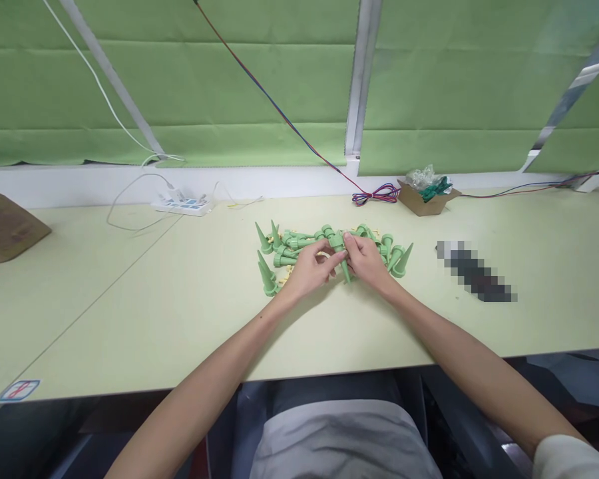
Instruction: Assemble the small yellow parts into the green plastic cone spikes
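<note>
Both of my hands meet over a pile of green plastic cone-shaped pieces (283, 257) on the pale table. Between them is one green cone (337, 243), its pointed tip angled down toward me. My left hand (312, 266) closes its thumb and fingers on the cone from the left. From the right, my right hand (366, 257) pinches the cone's upper part. Small yellow pieces (288, 270) lie among the green ones. Several green cones (403, 261) stand or lean at the pile's right and left ends.
A small cardboard box (422, 201) with clear and green plastic stands behind, beside a coiled red-blue wire (379, 193). A power strip (187, 205) lies back left, a brown bag (10, 226) far left. A pixelated dark object (479, 274) lies right.
</note>
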`<move>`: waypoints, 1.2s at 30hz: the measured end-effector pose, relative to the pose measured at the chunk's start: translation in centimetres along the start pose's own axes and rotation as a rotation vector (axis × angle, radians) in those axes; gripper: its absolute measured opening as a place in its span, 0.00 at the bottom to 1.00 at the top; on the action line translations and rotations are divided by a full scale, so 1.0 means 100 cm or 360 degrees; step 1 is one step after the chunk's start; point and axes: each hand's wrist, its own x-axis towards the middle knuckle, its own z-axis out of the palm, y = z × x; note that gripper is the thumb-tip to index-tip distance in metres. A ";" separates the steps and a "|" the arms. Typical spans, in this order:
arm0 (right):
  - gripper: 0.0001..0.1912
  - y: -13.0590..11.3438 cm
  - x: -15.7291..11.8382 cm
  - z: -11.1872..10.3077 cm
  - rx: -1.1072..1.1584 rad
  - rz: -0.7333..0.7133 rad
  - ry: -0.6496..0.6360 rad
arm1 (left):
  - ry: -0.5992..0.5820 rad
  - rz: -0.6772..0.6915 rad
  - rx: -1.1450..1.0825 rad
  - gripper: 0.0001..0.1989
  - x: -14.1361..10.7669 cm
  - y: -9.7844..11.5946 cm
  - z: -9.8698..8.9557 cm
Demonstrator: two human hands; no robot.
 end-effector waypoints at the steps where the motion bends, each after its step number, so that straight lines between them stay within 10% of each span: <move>1: 0.31 0.001 0.000 0.000 0.0028 0.0019 -0.0015 | 0.0026 0.0028 0.0028 0.19 0.000 0.000 0.000; 17: 0.33 -0.002 0.004 0.006 0.0627 0.0360 -0.0089 | 0.0255 0.0392 0.0578 0.18 0.006 -0.011 0.000; 24: 0.32 0.003 0.008 0.007 0.0571 0.0310 -0.0024 | 0.0203 0.0211 0.0421 0.14 0.001 -0.003 0.007; 36: 0.31 0.004 0.004 0.006 0.0340 0.0189 0.0045 | -0.0059 -0.0374 -0.0298 0.36 0.009 -0.007 0.000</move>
